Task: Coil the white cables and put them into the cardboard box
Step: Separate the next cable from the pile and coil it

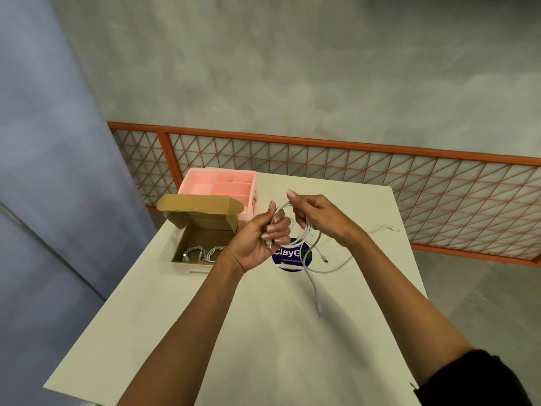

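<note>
A white cable [307, 234] is held in loops above the table between both hands. My left hand [259, 241] grips the loops and one plug end from the left. My right hand [314, 213] pinches the top of the loop from the right. The cable's loose tail [316, 291] hangs down to the table, with a plug [324, 259] dangling beside it. The open cardboard box [180, 249] stands left of my hands, lid up, with coiled white cables [202, 253] inside. Another white cable [383, 228] lies on the table at the far right.
A pink compartment tray [191, 178] stands behind the box. A round blue sticker [288, 254] marks the white table [263, 332] under my hands. An orange mesh railing [380, 171] runs behind the table.
</note>
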Available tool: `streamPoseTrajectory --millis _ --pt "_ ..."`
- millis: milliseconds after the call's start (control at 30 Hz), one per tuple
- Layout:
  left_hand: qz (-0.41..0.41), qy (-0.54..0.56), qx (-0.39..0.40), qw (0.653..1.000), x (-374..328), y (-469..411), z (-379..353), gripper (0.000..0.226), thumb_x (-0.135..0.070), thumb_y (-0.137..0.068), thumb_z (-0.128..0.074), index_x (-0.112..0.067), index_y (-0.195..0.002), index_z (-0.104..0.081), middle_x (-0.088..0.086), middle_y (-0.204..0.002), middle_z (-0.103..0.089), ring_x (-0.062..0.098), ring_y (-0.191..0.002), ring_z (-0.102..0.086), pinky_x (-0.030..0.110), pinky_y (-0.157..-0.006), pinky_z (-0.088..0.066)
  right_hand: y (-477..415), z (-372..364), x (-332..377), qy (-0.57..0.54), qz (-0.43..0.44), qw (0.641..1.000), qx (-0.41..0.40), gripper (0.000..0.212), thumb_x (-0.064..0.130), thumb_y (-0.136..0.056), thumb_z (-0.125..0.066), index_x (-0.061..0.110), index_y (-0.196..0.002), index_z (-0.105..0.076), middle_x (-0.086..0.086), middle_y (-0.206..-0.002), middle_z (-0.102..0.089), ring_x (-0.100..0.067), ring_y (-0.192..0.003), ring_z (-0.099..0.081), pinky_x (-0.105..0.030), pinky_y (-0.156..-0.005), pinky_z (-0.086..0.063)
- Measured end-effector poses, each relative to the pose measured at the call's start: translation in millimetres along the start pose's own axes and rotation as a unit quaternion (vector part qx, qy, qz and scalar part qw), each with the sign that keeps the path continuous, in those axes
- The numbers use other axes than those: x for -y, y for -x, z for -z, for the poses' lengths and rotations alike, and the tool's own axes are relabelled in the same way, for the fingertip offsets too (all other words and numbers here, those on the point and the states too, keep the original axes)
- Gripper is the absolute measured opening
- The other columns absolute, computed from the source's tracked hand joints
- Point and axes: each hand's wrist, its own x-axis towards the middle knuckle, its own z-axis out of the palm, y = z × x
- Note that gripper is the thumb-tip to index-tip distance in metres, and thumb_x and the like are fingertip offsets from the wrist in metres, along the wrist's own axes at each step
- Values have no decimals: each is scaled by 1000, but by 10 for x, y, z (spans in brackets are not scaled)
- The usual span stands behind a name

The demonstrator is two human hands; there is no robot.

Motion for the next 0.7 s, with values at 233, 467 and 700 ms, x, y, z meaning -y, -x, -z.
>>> streamPoseTrajectory --millis 233,467,700 --pt "-75 -23 -152 985 198 -66 -227 42 -35 -102 -28 -13 -68 -40 -8 -47 -30 1 -36 -26 15 -45 -34 -99 -236 -98 -80 -16 978 -191 59 35 -93 -56 24 -37 -41 10 -42 -29 -10 -47 -28 -29 -59 -29" --pt "-130 -123 -238 955 362 -110 -299 39 -32 -102 -31 -11 -74 -46 -7 -49 -28 3 -40 -23 15 -44 -34 -83 -321 -142 -109 -54 955 -271 51 29 -90 -54 22 -43 -36 -3 -53 -28 -18 -57 -28 -30 -60 -27" --pt "-45 -61 -162 984 154 -31 -184 37 -30 -102 -31 -15 -68 -37 -9 -44 -26 0 -34 -22 13 -33 -19 9 -81 -113 -90 -16 989 -112 42 35 -95 -53 9 -63 -49 13 -45 -40 0 -43 -39 -7 -47 -30"
